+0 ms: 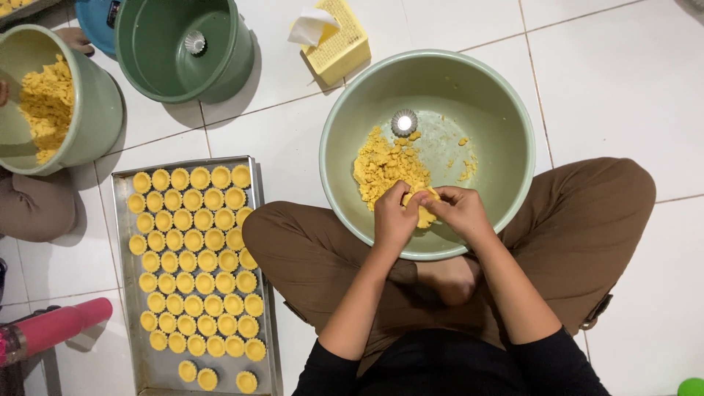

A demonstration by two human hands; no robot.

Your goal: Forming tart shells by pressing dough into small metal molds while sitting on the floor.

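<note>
While sitting cross-legged, left hand (pixel 394 218) and right hand (pixel 460 210) are pinching a yellow dough lump (pixel 424 206) between them, over the near rim of the green bowl (pixel 513 117); loose dough (pixel 385 165) is lying just beyond.

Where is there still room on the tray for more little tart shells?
The metal tray is packed with yellow tart shells across the top and middle. Bare patches: the bottom left corner, the strip along its left edge, and a gap between shells in the last row. Both hands, left hand and right hand, crowd the big green bowl's near side; its far right is mostly bare.
</note>
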